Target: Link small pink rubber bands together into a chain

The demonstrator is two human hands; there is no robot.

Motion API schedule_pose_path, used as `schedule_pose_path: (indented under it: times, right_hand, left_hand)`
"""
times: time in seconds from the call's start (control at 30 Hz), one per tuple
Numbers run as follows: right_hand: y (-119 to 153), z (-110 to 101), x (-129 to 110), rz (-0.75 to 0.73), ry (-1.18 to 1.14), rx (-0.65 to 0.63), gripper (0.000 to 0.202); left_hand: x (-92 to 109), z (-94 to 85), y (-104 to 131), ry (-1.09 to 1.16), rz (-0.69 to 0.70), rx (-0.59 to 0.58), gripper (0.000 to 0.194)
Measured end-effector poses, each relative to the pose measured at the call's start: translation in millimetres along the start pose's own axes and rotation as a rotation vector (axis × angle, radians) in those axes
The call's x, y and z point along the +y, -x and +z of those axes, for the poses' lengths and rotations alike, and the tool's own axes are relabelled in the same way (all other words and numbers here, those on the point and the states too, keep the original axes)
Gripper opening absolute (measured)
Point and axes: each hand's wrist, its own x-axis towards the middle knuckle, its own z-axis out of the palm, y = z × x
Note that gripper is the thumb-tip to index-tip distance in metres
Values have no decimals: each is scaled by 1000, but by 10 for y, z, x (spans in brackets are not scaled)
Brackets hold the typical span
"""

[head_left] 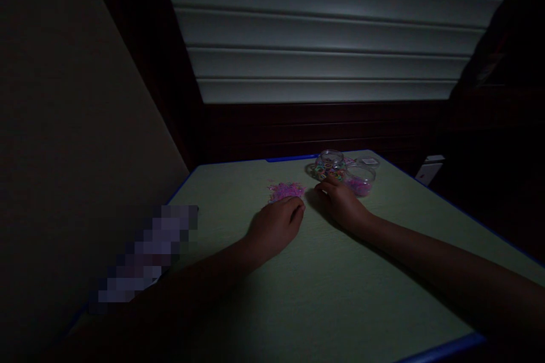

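Note:
A loose pile of tiny pink and purple pieces (pixel 288 190), perhaps small elastic bands, lies on the light green table. My left hand (pixel 276 226) rests at the near edge of this pile, its fingers curled together. To the right, my right hand (pixel 340 202) is just in front of two clear round jars, with thumb and fingers closed in a pinch. The darkness hides whatever either hand may hold. One jar (pixel 331 154) contains multicoloured rings; the nearer jar (pixel 367 173) has pink and purple pieces at its bottom.
A clear lid (pixel 368 163) with a white label lies behind the jars. The table (pixel 340 289) has a blue edge. Along its left side is a blurred-out flat object (pixel 149 255). A wall rises at the left, a slatted panel (pixel 332 39) behind. The room is dim.

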Motion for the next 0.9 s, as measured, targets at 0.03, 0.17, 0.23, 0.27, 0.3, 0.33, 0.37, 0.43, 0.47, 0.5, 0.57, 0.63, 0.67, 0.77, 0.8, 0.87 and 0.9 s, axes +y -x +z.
schedule_pose_path:
  times: [0.03, 0.17, 0.23, 0.27, 0.3, 0.33, 0.37, 0.43, 0.47, 0.5, 0.57, 0.63, 0.67, 0.77, 0.8, 0.87, 0.9]
  right_hand:
    - [1, 0, 5, 5, -9, 16, 18]
    - [-8, -17, 29, 57, -52, 62, 15]
    - [-17, -35, 33, 81, -73, 79, 14]
    - [-21, -45, 30, 86, -86, 85, 14]
    - [-21, -56, 23, 88, -104, 90, 13]
    - [-18, -68, 11, 87, -126, 94, 13]
    - [-11, -80, -6, 85, -153, 96, 13]
    - [17, -105, -52, 89, -218, 106, 14]
    - [35, -117, -79, 92, -252, 109, 14]
    - [55, -128, -107, 97, -285, 109, 14]
    - [89, -149, -158, 101, -339, 103, 14]
    - [109, -163, -194, 82, -367, 95, 13]
    - [113, -167, -205, 65, -373, 89, 13]
    - [111, -174, -221, 16, -375, 83, 13]
    - [109, -176, -224, 9, -376, 86, 13]
    - [109, -180, -232, -3, -379, 93, 13]
    - [111, -183, -237, -10, -384, 91, 13]
  left_hand:
    - [-1, -1, 2, 1, -1, -1, 25]
    - [-2, -11, 7, 11, 5, -3, 24]
    - [2, -15, 7, 19, 6, -1, 24]
    - [5, -16, 6, 24, 4, 1, 24]
    - [7, -18, 5, 29, 0, 2, 24]
    - [9, -19, 2, 36, -6, 3, 24]
    - [11, -21, 0, 46, -14, 5, 24]
    - [13, -22, -5, 75, -35, 20, 24]
    - [14, -21, -6, 92, -49, 34, 23]
    - [15, -18, -7, 108, -63, 48, 23]
    - [16, -8, -6, 134, -91, 65, 25]
    - [16, 4, -4, 147, -108, 64, 28]
    - [16, 8, -3, 149, -112, 62, 28]
    - [14, 8, -3, 146, -99, 51, 28]
    - [14, 4, -2, 144, -90, 47, 27]
    - [12, -7, -2, 142, -69, 47, 26]
    - [11, -11, -2, 139, -60, 51, 26]
